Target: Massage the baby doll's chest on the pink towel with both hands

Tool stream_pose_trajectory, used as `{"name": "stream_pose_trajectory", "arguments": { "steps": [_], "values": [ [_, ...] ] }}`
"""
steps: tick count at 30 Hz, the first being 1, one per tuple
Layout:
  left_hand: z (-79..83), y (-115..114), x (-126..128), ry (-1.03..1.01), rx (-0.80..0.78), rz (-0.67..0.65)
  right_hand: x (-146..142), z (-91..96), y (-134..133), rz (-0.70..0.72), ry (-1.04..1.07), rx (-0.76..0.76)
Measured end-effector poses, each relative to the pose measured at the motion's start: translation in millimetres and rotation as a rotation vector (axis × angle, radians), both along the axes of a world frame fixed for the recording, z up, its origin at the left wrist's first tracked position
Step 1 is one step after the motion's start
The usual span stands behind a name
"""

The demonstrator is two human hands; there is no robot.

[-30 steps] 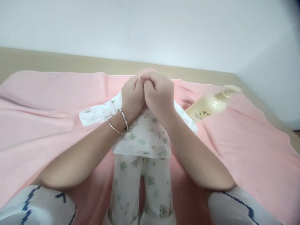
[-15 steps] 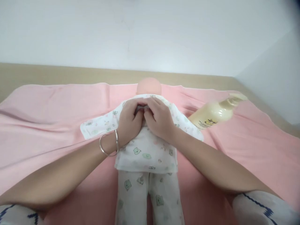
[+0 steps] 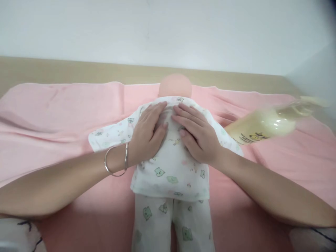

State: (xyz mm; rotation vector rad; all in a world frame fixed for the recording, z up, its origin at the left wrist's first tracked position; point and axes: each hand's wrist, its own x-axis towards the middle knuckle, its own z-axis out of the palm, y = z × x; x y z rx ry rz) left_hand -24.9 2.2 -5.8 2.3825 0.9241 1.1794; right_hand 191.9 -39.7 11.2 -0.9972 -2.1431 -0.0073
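The baby doll (image 3: 172, 164) lies flat in the middle of the pink blanket (image 3: 52, 115). Its bare head (image 3: 175, 85) is far from me and its legs are near me. It wears a white top (image 3: 170, 175) and trousers (image 3: 147, 213) with little bears on them. My left hand (image 3: 147, 134) and my right hand (image 3: 198, 134) lie open on the doll's chest, palms down and fingers spread, gripping nothing. The fingertips of the two hands almost meet in the middle of the top.

I think this goes best with soft, flat hands. I would press lightly so the cloth lies smooth and does not bunch up. I would hold both hands even so the doll does not roll.

Two thin silver bangles (image 3: 115, 162) hang on my left wrist. They sit just beside the doll's sleeve (image 3: 110, 134), which sticks out to the left, and they could catch on it.

A cream pump bottle (image 3: 265, 126) lies on its side on the blanket, just right of the doll and near my right arm. It looks blurry. A bump from that arm could roll it. Behind the blanket runs a wooden edge (image 3: 78, 71), then a white wall (image 3: 168, 31).
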Motion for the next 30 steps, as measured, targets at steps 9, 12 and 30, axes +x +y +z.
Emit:
{"name": "stream_pose_trajectory", "arguments": {
  "steps": [9, 12, 30],
  "values": [
    [4.5, -3.2, 2.0, 0.004, -0.077, 0.072, -7.0, 11.8, -19.9, -0.196, -0.124, -0.268],
    [4.5, -5.7, 2.1, -0.019, -0.107, 0.116, -24.1, 20.6, -45.6, -0.159, -0.186, -0.256],
    [3.3, -5.7, -0.6, -0.105, -0.203, 0.162, -7.0, 21.8, 6.8, -0.153, -0.143, -0.350]
  ]
}}
